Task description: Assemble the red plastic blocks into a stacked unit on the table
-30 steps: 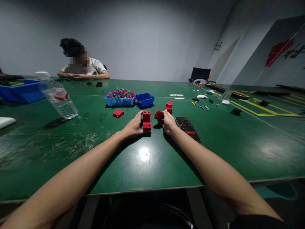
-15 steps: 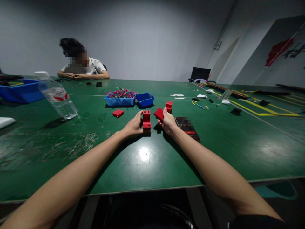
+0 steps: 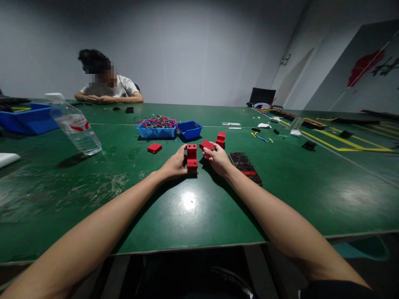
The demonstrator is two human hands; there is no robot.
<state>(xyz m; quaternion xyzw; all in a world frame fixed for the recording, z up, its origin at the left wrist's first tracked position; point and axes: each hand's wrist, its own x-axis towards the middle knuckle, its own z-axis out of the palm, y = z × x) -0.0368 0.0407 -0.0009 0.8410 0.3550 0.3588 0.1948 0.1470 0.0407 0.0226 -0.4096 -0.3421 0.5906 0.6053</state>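
My left hand (image 3: pixel 174 165) is closed on the side of a red notched block (image 3: pixel 192 158), which stands upright with two holes in its top face. To its right, my right hand (image 3: pixel 219 159) pinches a flat red block (image 3: pixel 206 145) between thumb and fingers, held above the table and apart from the notched one. Just behind the right hand stands another red block (image 3: pixel 221 138). A flat red piece (image 3: pixel 154 148) lies on the table to the left, beyond the left hand.
A phone (image 3: pixel 246 168) lies right of my right hand. Behind the blocks are a blue tray of wires (image 3: pixel 156 132) and a small blue bin (image 3: pixel 190 131). A water bottle (image 3: pixel 76 126) stands left. Across the green table (image 3: pixel 187 224) sits a person (image 3: pixel 115 89).
My right hand has turned the flat red block from a tilted pose to a more level one and shifted its fingers on it. The left hand and its block have not moved.
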